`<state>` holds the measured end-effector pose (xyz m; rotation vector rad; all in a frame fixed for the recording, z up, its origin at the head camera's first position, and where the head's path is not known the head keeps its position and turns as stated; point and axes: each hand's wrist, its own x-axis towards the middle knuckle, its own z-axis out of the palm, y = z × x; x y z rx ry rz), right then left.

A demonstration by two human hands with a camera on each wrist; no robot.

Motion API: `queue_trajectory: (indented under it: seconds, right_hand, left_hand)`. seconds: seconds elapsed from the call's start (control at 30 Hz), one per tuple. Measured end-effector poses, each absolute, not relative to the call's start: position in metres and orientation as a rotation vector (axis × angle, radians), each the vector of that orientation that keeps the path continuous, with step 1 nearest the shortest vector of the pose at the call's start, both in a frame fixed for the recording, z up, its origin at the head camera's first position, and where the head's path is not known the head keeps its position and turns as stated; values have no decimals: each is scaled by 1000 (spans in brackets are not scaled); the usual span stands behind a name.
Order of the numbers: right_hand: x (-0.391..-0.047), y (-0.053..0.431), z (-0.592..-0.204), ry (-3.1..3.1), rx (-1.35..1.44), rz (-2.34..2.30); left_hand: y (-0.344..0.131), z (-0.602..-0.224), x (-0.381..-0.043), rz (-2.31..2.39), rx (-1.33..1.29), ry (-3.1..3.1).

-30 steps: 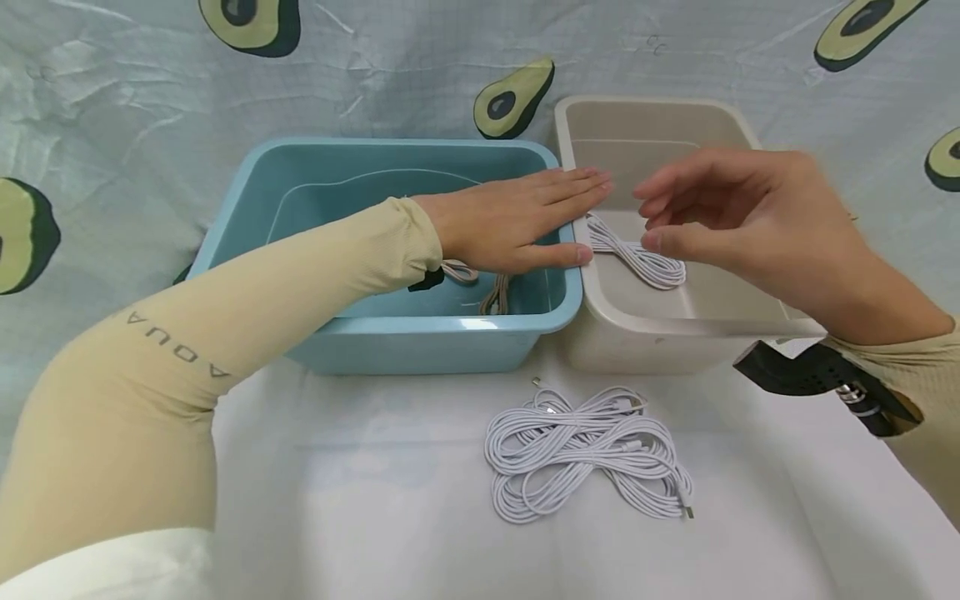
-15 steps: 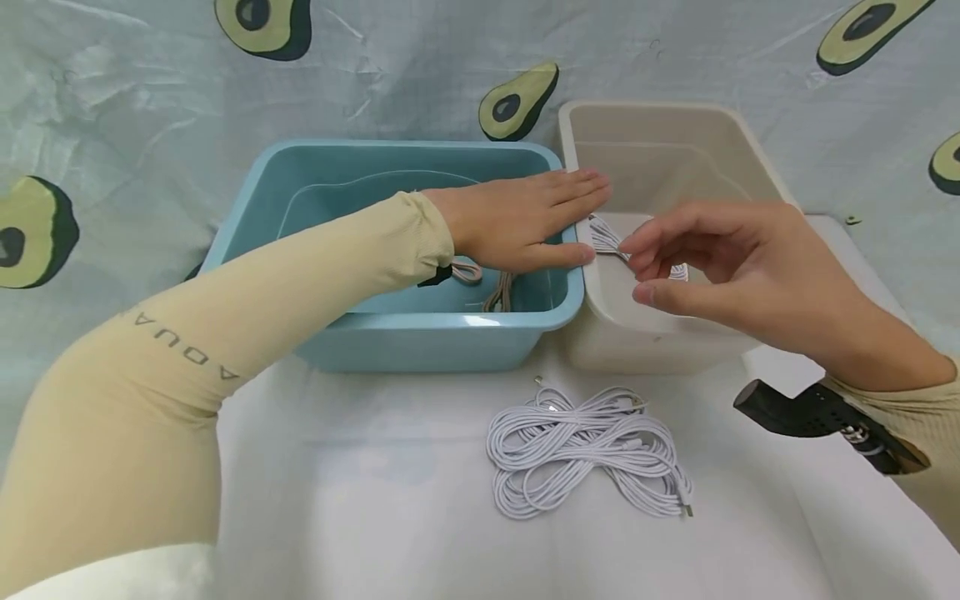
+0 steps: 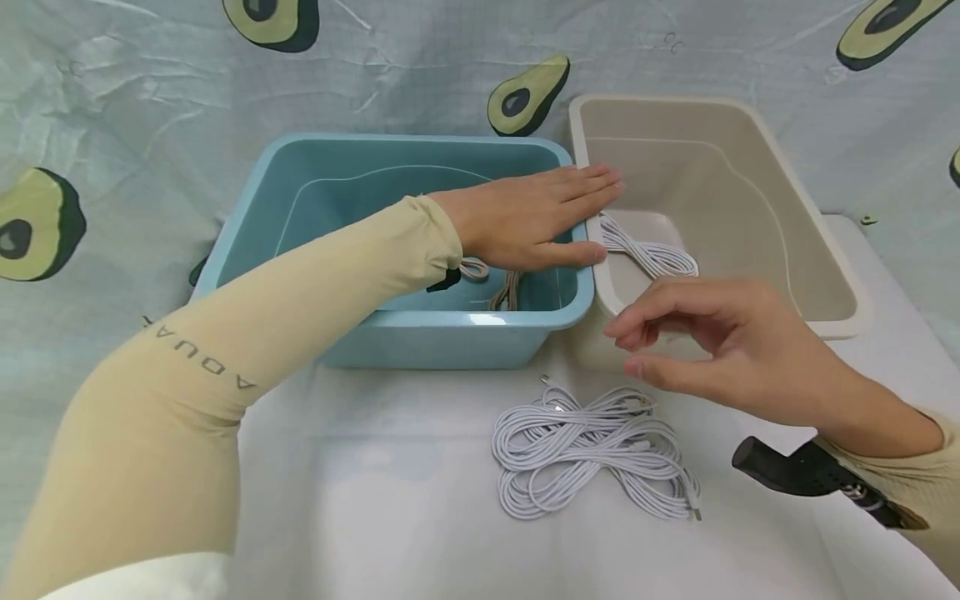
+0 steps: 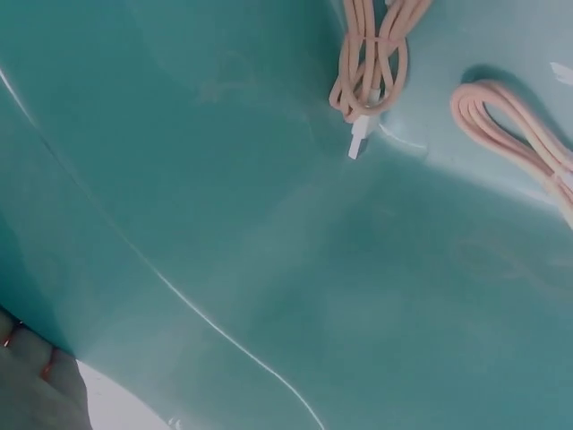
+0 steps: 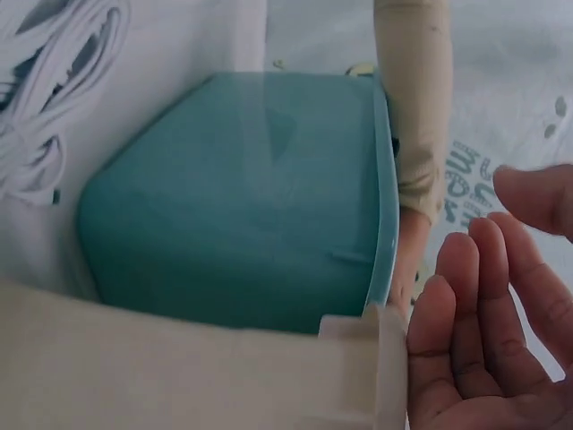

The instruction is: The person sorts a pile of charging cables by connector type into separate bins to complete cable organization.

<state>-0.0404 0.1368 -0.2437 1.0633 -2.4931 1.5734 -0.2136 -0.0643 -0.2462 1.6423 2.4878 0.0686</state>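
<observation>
My left hand lies with straight fingers across the adjoining rims of a blue plastic bin and a beige plastic bin. Loosely bent and holding nothing, my right hand hovers over the beige bin's front edge. Behind it, a bundled white cable sits on the beige bin's floor. Several coiled white cables lie in a pile on the white cloth, just in front of that hand. Inside the blue bin are tan bundled cables, partly hidden by my left arm in the head view.
Both bins stand side by side at the back of the table, on a white cloth. Behind them hangs a grey sheet printed with avocados. A black camera mount juts from my right wrist.
My right hand has drawn back from over the inside of the beige bin, down toward its front edge and the cable pile. The left hand stays on the rims.
</observation>
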Motion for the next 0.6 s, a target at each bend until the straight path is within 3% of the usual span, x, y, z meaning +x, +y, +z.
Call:
queue_trajectory:
  seconds: [0.27,0.6]
  right_hand:
    - [-24,129,-256,-2580,1170,1516]
    - [-16,125,-286,-2763,1104,1452]
  left_hand:
    - [-64,-246,-215,79,1652,2491]
    - [-61,-242,-211,89,1667,2484]
